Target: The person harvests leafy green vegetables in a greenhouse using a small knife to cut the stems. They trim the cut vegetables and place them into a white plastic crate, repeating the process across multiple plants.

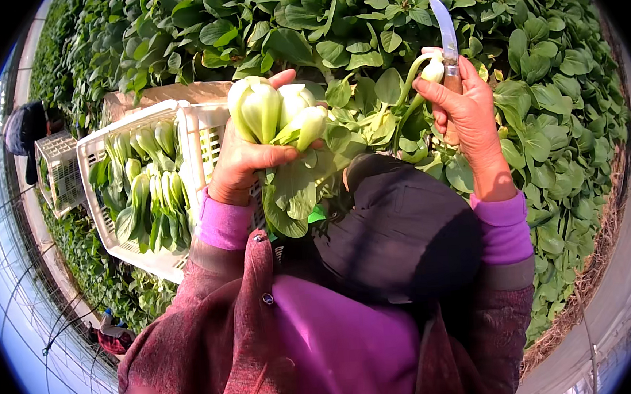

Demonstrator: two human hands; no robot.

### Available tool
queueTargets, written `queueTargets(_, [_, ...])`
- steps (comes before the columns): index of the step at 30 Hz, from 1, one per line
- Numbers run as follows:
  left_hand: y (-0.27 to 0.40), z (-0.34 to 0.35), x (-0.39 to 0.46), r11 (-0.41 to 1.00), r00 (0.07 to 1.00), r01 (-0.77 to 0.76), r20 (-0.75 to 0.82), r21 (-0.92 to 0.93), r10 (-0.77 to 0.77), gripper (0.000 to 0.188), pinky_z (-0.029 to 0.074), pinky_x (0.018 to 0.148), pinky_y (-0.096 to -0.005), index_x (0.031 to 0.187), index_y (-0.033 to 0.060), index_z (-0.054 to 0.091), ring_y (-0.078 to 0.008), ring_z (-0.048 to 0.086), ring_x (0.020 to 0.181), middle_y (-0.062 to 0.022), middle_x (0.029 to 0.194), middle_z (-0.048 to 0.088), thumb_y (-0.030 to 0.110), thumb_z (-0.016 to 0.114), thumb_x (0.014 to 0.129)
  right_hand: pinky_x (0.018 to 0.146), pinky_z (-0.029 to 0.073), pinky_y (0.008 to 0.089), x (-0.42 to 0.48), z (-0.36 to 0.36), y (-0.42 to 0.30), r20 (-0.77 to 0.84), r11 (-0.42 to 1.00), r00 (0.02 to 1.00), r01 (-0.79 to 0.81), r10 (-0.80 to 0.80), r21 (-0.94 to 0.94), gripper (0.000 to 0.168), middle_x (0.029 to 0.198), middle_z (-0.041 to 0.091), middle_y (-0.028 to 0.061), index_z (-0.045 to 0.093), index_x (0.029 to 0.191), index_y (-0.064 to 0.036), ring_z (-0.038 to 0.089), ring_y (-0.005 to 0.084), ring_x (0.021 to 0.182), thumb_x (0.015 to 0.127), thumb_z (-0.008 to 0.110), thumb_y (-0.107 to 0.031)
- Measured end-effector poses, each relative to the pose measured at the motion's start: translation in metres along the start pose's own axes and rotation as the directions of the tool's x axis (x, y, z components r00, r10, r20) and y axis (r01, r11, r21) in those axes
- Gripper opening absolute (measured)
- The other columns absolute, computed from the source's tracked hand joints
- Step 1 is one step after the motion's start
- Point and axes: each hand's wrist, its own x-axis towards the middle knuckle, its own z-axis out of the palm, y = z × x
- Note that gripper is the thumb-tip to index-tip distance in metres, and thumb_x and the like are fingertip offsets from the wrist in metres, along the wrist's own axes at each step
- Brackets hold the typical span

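Note:
My left hand [247, 158] is closed around a bunch of bok choy [265, 110], its pale bases turned up and the leaves hanging below my fingers. In my right hand [468, 106] is a knife with a curved blade [444, 26] and a wooden handle [452, 82], the blade pointing away from me. Between the thumb and fingers of that same hand sits a small bok choy [433, 70], its stalks bending down to the left. Part of the knife's handle is hidden by my palm.
To the left, a white plastic crate [139, 113] holds several bok choy in rows. A second crate [61, 171] stands beyond it, near a person in dark clothing [26, 129]. Another person [114, 334] is at lower left. Dense leafy plants [302, 11] spread ahead and right.

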Motion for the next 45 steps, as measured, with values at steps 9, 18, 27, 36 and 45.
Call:
queueTargets(9, [0.014,0.037,-0.058,0.929,0.969,-0.243,-0.035,-0.279,0.243,0.058,0.047,0.086,-0.0295,0.121,0.0028,0.055,-0.0159,0.06,0.098,-0.0065,0.107,0.063,0.009,0.075,0.067,0.035,0.032,0.0149,-0.073,0.119,-0.066,0.135,0.989,0.99,0.047,-0.029,-0.137,0.031,0.072,0.056,-0.0046,0.057,0.109,-0.008,0.041,-0.0002,0.043,0.084,0.072,-0.016])
queueTargets(18, [0.044,-0.023,-0.121,0.941,0.945,-0.319,-0.104,-0.11,0.309,0.057,0.047,0.088,-0.0307,0.115,0.0014,0.058,-0.0155,0.06,0.096,-0.0065,0.104,0.065,0.0,0.077,0.061,0.034,0.03,0.0161,-0.089,0.186,-0.045,0.239,0.982,0.971,0.066,-0.022,-0.178,0.032,0.075,0.056,-0.0018,0.056,0.113,-0.005,0.04,0.0005,0.042,0.091,0.065,-0.026])
queueTargets(27, [0.115,-0.191,-0.231,0.324,0.537,0.217,-0.389,0.921,0.748,0.064,0.052,0.078,-0.0342,0.119,0.0072,0.053,-0.0214,0.066,0.085,-0.0097,0.095,0.067,0.013,0.08,0.061,0.034,0.029,0.0155,-0.081,0.161,-0.033,0.195,0.948,0.981,0.079,-0.019,-0.307,0.039,0.094,0.064,0.0037,0.052,0.124,-0.004,0.039,0.0009,0.043,0.094,0.059,-0.028])
queueTargets(36, [0.023,-0.369,-0.245,0.115,0.497,0.823,-0.802,0.557,0.331,0.089,0.033,0.104,-0.0464,0.144,0.01,0.03,-0.0342,0.049,0.123,-0.0153,0.137,0.049,0.049,0.069,0.074,0.033,0.028,0.0152,-0.074,0.157,-0.033,0.041,0.941,0.998,0.064,-0.053,-0.333,0.033,0.093,0.063,0.0012,0.05,0.126,-0.005,0.037,0.0001,0.042,0.098,0.052,-0.023])
queueTargets(45, [-0.022,-0.395,-0.263,0.556,0.418,0.573,-0.798,0.602,0.433,0.093,0.032,0.108,-0.0374,0.144,0.0047,0.032,-0.0317,0.042,0.131,-0.0209,0.141,0.043,0.049,0.069,0.071,0.032,0.028,0.0155,-0.067,0.148,-0.022,0.058,0.92,0.997,0.077,-0.059,-0.385,0.035,0.091,0.063,0.0009,0.048,0.128,-0.003,0.038,0.0007,0.042,0.098,0.051,-0.02])
